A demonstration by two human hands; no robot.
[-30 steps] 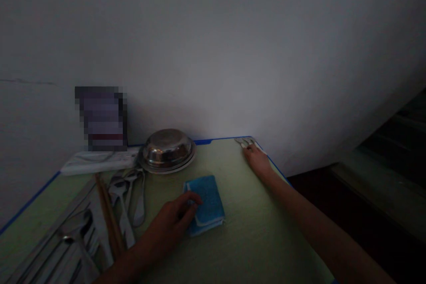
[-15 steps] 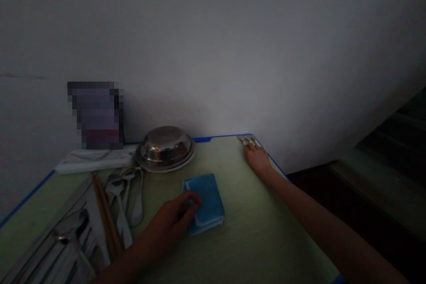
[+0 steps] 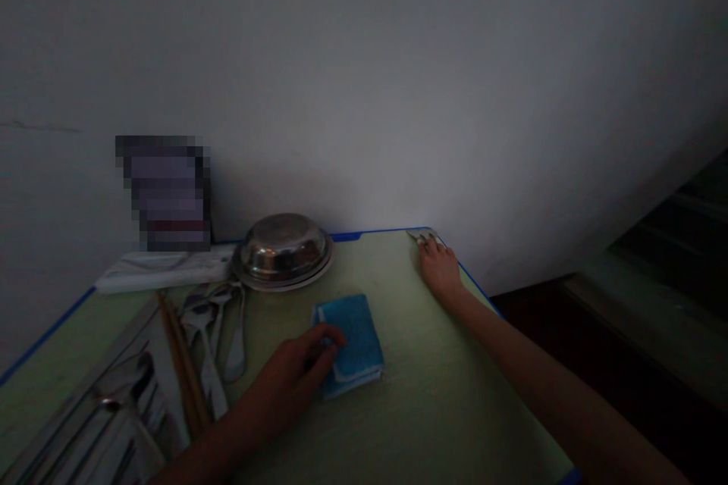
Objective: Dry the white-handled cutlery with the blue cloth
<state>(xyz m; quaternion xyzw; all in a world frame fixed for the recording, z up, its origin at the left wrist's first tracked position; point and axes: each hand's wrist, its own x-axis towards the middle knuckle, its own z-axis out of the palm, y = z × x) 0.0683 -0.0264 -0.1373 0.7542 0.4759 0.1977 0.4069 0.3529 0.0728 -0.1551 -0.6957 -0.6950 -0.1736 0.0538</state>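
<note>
At the table's left-centre, my left hand [image 3: 304,364] lies on the near left edge of a folded blue cloth [image 3: 358,333], with thumb and index finger curled together over it. My right hand [image 3: 440,269] reaches to the far right corner of the table, palm down. Beneath and between its fingertips are flat, shiny metal pieces [image 3: 421,233], which look like cutlery. Their kind is too small and dim to make out, and the fingers cover part of them.
An upturned metal bowl [image 3: 284,246] sits against the wall. Left of it are a white power strip [image 3: 164,270] and a blurred upright panel [image 3: 167,193]. Spoons [image 3: 208,356], wooden chopsticks [image 3: 182,364] and a ladle [image 3: 128,394] lie at front left. Stairs [image 3: 654,303] descend beyond the right edge.
My right hand's fingers have drawn slightly closer over the metal pieces at the corner. My left hand and the blue cloth stay nearly still.
</note>
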